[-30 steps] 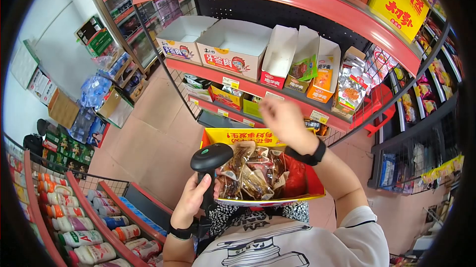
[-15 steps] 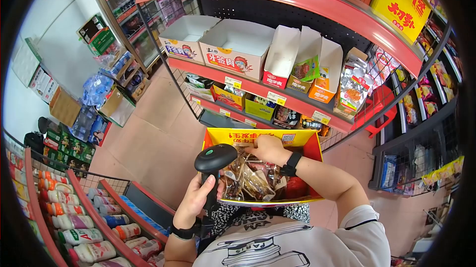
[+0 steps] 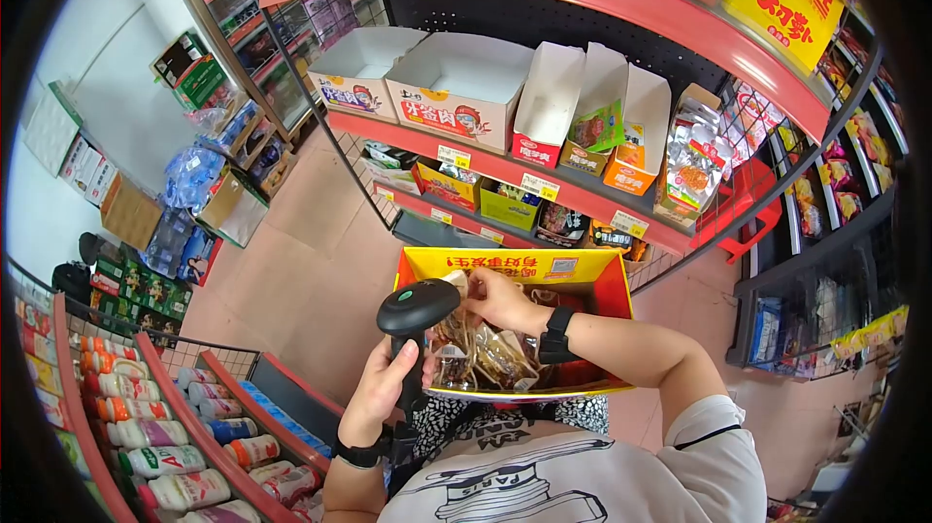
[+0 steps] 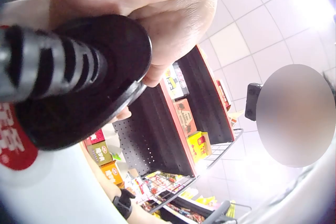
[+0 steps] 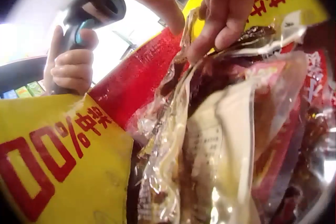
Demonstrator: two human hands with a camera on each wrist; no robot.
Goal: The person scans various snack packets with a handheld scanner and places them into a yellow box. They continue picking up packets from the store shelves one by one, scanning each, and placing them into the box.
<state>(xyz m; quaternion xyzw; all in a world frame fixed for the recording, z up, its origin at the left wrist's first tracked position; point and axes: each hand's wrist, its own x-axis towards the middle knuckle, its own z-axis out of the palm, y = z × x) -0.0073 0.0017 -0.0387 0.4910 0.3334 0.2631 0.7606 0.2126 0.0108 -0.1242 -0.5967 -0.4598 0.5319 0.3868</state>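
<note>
A black handheld scanner [image 3: 417, 308] is gripped by its handle in my left hand [image 3: 381, 379], at the left side of a yellow and red carton [image 3: 614, 292]. Inside the carton lie several clear packets of brown food [image 3: 505, 360]. My right hand [image 3: 503, 300] reaches into the carton's left part beside the scanner head. In the right wrist view the thumb and fingers of the right hand [image 5: 210, 8] pinch the top edge of a clear packet [image 5: 173, 145]. The left wrist view shows the left hand [image 4: 142, 8] round the scanner [image 4: 113, 66].
Ahead stands a red-edged shelf [image 3: 485, 162] with open white display boxes [image 3: 456, 86] and smaller snack boxes. Bottles [image 3: 160, 462] fill a rack at lower left. Cartons and a blue bag [image 3: 191, 176] stand by the left wall. A red stool [image 3: 752, 222] is at right.
My right hand came down from in front of the shelf into the carton, then shifted left to the packets near the scanner. The left hand stays nearly still with the scanner.
</note>
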